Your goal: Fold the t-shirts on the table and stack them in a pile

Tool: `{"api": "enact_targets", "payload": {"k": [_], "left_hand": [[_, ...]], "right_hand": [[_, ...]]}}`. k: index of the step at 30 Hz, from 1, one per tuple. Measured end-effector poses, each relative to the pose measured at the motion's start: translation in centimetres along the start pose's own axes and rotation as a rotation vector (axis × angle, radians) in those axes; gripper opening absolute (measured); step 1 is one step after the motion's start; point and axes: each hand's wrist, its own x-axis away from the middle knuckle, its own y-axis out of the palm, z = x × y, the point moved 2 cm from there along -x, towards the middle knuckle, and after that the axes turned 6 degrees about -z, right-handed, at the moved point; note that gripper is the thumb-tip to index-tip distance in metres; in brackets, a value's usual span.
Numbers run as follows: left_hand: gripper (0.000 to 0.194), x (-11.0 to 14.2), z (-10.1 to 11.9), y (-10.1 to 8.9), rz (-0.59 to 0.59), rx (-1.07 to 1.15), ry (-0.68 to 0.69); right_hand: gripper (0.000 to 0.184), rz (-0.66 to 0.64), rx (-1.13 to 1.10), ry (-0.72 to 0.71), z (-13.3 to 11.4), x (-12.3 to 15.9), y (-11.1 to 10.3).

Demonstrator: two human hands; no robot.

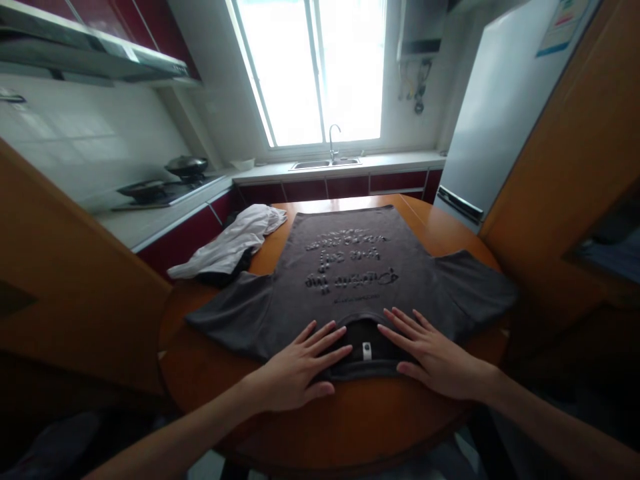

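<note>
A dark grey T-shirt [350,253] lies spread out on a round wooden table, its neckline towards me and its hem at the far side. Raised lettering on its front reads upside down from here. Inside the neck opening a small white label [367,351] shows. My left hand [305,367] rests flat on the shirt at the left of the neckline, fingers spread. On the right of the neckline lies my right hand [430,357], also flat with its fingers apart. Both sleeves stretch out to the sides.
The wooden table [350,427] has a rounded edge. White and black clothes [235,243] lie bunched at its left back. Beyond stand a sink [325,163] under the window, a stove with pans [185,167] on the left, and a fridge [500,113] on the right.
</note>
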Motion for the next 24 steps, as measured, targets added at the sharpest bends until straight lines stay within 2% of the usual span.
{"api": "enact_targets", "payload": {"k": [2,4,7,9,12,14,18,24], "left_hand": [[0.065,0.0,-0.1,-1.3,-0.009,0.037,0.014],[0.054,-0.5,-0.9,-3.1,0.028,0.084,0.003],[0.045,-2.4,-3.2,-5.5,0.189,0.110,-0.078],[0.046,-4.2,-5.0,-5.9,0.315,0.089,-0.135],[0.048,-6.8,-7.2,-4.6,0.425,0.032,-0.235],[0.050,-8.0,-8.1,-3.0,0.412,-0.001,-0.320],[0.052,-8.6,-8.6,-0.5,0.346,-0.041,-0.400],[0.051,-8.5,-9.3,-0.2,0.380,-0.109,-0.408]], "right_hand": [[0.064,-0.022,-0.009,-0.018,0.8,-0.6,-1.0],[0.059,0.054,0.006,0.015,2.2,-1.8,-2.3],[0.058,0.215,0.056,0.188,4.7,-4.2,-3.0],[0.059,0.189,0.073,0.279,5.9,-5.5,-2.1],[0.061,0.104,0.080,0.325,6.7,-6.3,0.0],[0.060,0.133,0.078,0.322,6.8,-6.1,0.8],[0.058,0.297,0.078,0.363,7.0,-5.5,0.2],[0.061,0.198,0.008,0.449,7.0,-5.4,-0.7]]}}
